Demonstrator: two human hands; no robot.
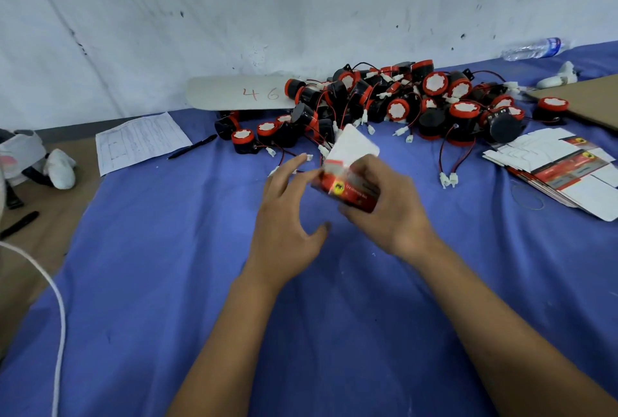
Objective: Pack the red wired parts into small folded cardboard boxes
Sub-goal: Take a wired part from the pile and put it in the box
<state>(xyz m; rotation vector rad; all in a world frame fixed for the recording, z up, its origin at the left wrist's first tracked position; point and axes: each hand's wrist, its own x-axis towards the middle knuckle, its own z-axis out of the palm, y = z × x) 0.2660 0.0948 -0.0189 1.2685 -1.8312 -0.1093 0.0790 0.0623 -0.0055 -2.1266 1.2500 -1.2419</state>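
My right hand [384,212] grips a small red cardboard box [349,191] above the blue cloth, its white flap [354,145] standing open. My left hand [287,212] hovers just left of the box with fingers spread, the fingertips near the box's open end. I cannot tell what is inside the box. Behind the hands lies a large pile of red and black wired parts [401,102] with red-black leads and white plugs. A stack of flat unfolded boxes [561,169] lies at the right.
A printed sheet [140,140] and a black pen [192,146] lie at the back left. A grey board marked "46" [240,94] leans by the pile. A water bottle [535,48] lies far right. Brown cardboard [585,99] sits at the right edge.
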